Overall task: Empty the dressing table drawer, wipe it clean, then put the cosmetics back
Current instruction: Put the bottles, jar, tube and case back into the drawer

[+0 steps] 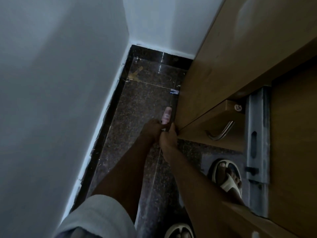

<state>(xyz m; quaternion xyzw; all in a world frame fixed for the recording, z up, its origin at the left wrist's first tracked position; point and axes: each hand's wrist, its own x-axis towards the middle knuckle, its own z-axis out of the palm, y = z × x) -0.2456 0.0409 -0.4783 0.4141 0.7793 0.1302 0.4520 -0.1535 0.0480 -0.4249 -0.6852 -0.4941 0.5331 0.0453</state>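
Pink plastic, pale and printed, is being shown where a small cosmetic tube is being held low beside the brown wooden dressing table, just off its left side panel and above the dark speckled floor. The tube's near end is being pinched by the left hand, fingers curled round it. The right hand is being kept against the same end, also curled; whether a cap is being gripped there cannot be told. The tube is being judged light, soft-walled and somewhat slippery, so a hold on the stiffer cap end or shoulder is being favoured over the squeezable middle. A drawer front with a metal handle is being seen on the table's near side.
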